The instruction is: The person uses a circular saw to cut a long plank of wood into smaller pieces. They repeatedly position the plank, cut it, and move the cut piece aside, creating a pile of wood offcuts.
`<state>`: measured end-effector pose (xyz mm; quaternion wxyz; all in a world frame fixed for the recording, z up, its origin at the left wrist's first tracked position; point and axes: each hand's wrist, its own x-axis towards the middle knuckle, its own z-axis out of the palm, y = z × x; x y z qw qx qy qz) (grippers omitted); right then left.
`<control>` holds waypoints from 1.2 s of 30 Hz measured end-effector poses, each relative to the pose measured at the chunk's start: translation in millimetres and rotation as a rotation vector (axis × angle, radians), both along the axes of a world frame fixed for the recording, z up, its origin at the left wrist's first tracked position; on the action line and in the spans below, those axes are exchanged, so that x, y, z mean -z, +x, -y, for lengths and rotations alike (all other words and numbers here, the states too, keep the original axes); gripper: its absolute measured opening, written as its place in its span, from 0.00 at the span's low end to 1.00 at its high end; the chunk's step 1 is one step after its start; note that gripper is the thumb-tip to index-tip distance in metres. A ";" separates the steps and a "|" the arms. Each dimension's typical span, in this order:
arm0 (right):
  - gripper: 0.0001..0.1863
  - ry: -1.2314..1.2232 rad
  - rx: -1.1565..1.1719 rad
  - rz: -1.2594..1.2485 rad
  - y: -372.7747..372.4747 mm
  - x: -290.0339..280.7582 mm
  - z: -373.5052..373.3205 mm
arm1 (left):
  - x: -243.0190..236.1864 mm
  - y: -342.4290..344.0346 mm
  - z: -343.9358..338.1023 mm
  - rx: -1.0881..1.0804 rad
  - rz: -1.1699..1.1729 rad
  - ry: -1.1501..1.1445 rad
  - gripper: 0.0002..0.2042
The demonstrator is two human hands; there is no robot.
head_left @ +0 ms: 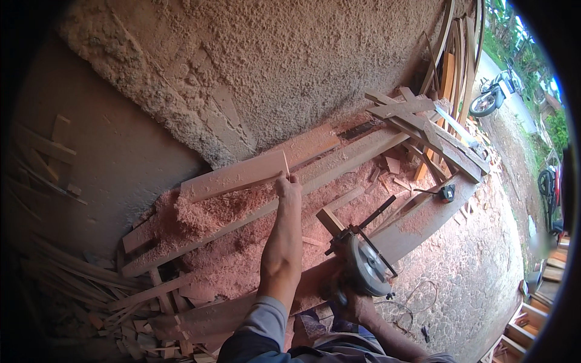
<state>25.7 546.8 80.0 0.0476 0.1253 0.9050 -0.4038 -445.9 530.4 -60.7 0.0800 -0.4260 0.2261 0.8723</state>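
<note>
Planks lay side by side across our rough workbench (pixel 417 227), and the one we worked on, a long pale plank (pixel 254 171), rested at the far side of the bench, running from the sawdust heap (pixel 206 221) up toward the rough plastered wall (pixel 272 60). We had our left hand (pixel 288 186) stretched out to that plank's near edge, the fingers pinched around a thin wooden sliver (pixel 285 164) that stood almost upright above the board. Our right hand (pixel 357 305) was down near the bench's front edge, closed around the handle of a circular saw (pixel 363 266), whose round guard and blade sat on a board just beside a short wooden block (pixel 330 221). Reddish sawdust covered most of the bench between the planks. Farther along the bench we saw a small dark tool (pixel 446 192) lying among offcuts, well apart from both hands. Scrap strips (pixel 91 278) were piled on the ground to our left. Beyond the bench's far end, outdoors, stood a parked motorcycle (pixel 493 97) on the bare ground, and a cable (pixel 411 302) curled on the ground just below the saw.
</note>
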 end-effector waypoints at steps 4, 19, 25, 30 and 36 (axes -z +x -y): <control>0.30 0.000 -0.017 0.019 -1.2 -1.9 -0.4 | -17.5 49.7 36.7 0.131 -0.022 -0.296 0.10; 0.33 0.048 -0.071 -0.148 8.5 17.4 0.2 | -61.1 180.8 252.4 0.364 -0.128 -1.129 0.27; 0.35 -0.008 -0.072 -0.081 4.9 21.9 -2.8 | -42.2 372.0 335.8 0.310 -0.216 -1.316 0.21; 0.35 -0.065 -0.059 -0.102 8.9 24.6 -4.9 | -12.5 473.4 365.1 0.082 -0.127 -1.383 0.22; 0.35 -0.020 -0.098 -0.092 4.9 24.5 -5.4 | 23.2 510.9 397.0 0.107 0.125 -1.333 0.29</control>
